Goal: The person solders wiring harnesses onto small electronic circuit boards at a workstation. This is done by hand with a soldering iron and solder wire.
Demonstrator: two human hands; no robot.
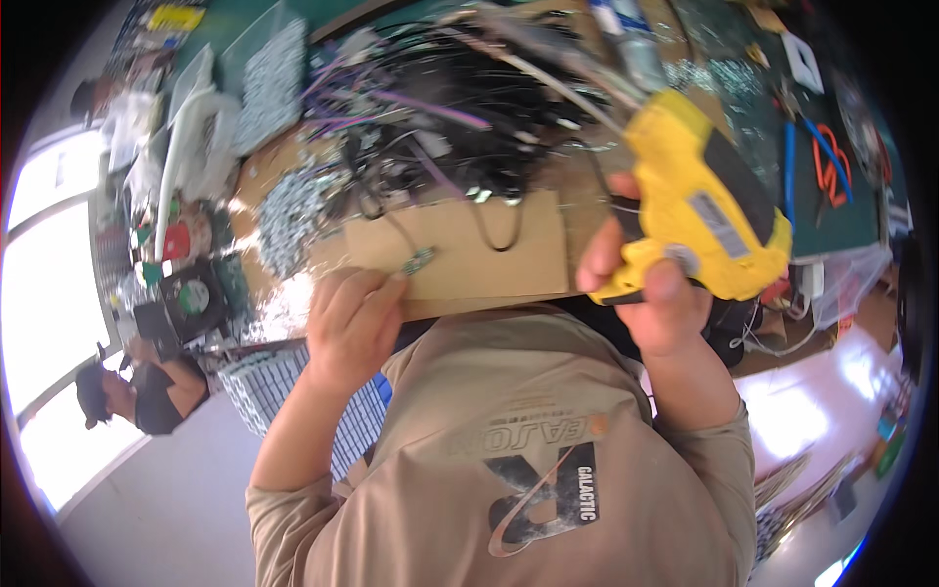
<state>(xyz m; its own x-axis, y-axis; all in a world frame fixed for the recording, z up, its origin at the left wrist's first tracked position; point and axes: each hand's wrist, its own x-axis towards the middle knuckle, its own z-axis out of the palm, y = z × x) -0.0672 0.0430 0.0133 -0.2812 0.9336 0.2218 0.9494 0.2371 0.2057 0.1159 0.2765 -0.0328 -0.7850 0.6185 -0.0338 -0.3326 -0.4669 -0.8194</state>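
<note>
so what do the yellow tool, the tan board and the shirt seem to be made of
Yellow tool: probably hard plastic, judging by its moulded shape; its dark panels may be rubber.
Tan board: cardboard or thin wood, plain, flat and matte; I can't tell which.
Shirt: matte cloth, from its soft folds; the fibre isn't clear.

Yellow-black pistol-grip tool (706, 201) | raised, tilted | small green board (420, 259) | at left fingers (389, 286)

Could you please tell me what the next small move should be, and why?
Probably bring the yellow tool over to the small green part: the right hand already grips the tool, off to one side, while the left hand has its fingertips at the part on the tan board.
</note>
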